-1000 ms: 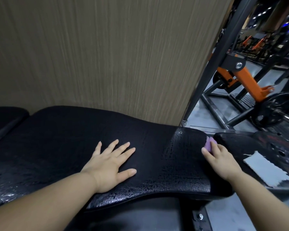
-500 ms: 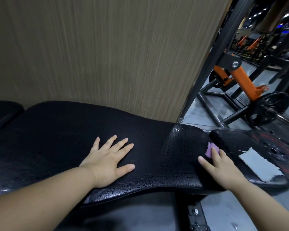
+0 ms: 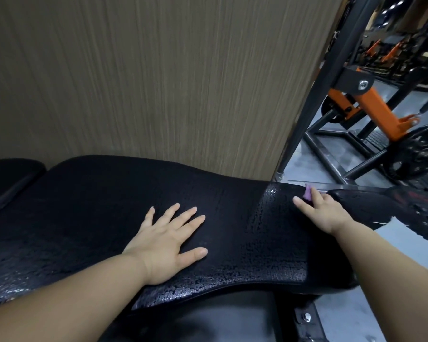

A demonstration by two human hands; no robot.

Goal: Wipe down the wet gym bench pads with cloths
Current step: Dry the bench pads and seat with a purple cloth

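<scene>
Fingers (image 3: pixel 190 215) of our left hand (image 3: pixel 167 243) lie spread and straight, palm flat on the black bench pad (image 3: pixel 97 206), just in from its near edge. Below that edge a steel bracket (image 3: pixel 307 317) with a bolt shows at the frame. The pad's cracked skin glistens with droplets along the near rim and in a band toward its right end. There our right hand (image 3: pixel 324 211) grips the purple cloth (image 3: pixel 308 193), fingers curled over it with the thumb stretched left, and presses it at the pad's far right corner, next to the narrow gap before a second black pad (image 3: pixel 371 206). A third pad (image 3: pixel 8 176) sits at far left. Behind the bench a wood-grain wall panel (image 3: pixel 158 82) stands close along the back edge. To its right the grey floor (image 3: pixel 314 169) opens out, crossed by a slanted black post (image 3: pixel 314 95), an orange lever arm (image 3: pixel 378 107) and a weight plate (image 3: pixel 415 154).
</scene>
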